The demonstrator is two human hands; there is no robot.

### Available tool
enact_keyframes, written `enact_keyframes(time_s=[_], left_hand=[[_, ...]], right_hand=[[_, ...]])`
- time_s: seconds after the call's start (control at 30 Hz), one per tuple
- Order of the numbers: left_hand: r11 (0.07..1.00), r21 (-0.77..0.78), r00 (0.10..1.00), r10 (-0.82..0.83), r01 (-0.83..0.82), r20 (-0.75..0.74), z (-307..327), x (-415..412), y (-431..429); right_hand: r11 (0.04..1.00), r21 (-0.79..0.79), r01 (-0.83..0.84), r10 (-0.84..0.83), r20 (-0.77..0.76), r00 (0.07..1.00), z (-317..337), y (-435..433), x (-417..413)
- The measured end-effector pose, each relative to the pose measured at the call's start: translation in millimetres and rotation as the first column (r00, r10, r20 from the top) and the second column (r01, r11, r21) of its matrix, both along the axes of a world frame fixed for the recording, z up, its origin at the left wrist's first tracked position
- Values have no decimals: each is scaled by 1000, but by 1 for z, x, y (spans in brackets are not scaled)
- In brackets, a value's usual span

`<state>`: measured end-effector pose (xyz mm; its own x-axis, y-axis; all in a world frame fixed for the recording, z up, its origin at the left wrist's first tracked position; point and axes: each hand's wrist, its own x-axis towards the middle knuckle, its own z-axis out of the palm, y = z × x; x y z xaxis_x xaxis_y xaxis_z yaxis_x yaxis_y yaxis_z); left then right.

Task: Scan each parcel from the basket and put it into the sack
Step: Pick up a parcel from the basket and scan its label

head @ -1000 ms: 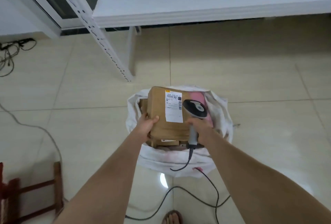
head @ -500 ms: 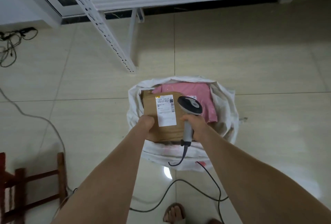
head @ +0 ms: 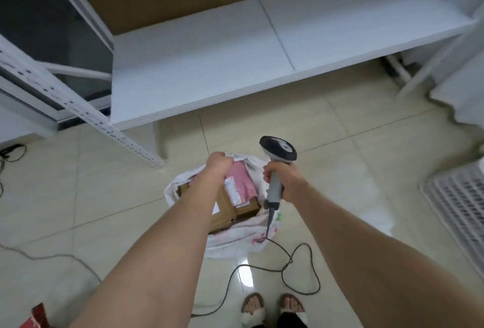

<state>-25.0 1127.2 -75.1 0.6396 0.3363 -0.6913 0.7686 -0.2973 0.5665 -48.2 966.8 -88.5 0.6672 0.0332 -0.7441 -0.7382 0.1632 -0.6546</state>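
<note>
A white sack (head: 230, 240) stands open on the floor tiles. Inside lie a brown cardboard parcel (head: 226, 213) with a white label and a pink parcel (head: 242, 179). My left hand (head: 218, 164) hovers over the sack's far rim with its fingers curled down out of sight; I cannot tell if it holds anything. My right hand (head: 284, 182) grips the handle of a grey barcode scanner (head: 278, 150), raised to the right of the sack with its head up. The scanner's cable (head: 296, 262) trails over the floor. A white slatted basket (head: 457, 203) shows at the right edge.
A low white shelf board (head: 262, 60) on a perforated steel frame (head: 86, 115) runs just beyond the sack. My sandalled feet (head: 272, 306) stand near the cable loop. Loose cables (head: 10, 152) lie at the left, and a red object (head: 39, 316) sits at the bottom left.
My left hand let go of the cardboard parcel, which now lies in the sack. The scanner rose up and to the right. The view tilted up and to the right.
</note>
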Motion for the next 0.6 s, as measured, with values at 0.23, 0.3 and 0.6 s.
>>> enact_keyframes(time_s=[0.23,0.3,0.6], left_hand=[[975,-26,968,-214,219,131,143,23,-120],[957,-41,947,-276,286,167,174,22,-158],[828,-77,813,-521,555,261,262,-2,-332]], right_hand=[[969,56,241,-244,66,968,145,-109,-17],[945,63,321,-325,68,943,176,-139,-30],[773,35,634,-633,113,766,262,-280,-99]])
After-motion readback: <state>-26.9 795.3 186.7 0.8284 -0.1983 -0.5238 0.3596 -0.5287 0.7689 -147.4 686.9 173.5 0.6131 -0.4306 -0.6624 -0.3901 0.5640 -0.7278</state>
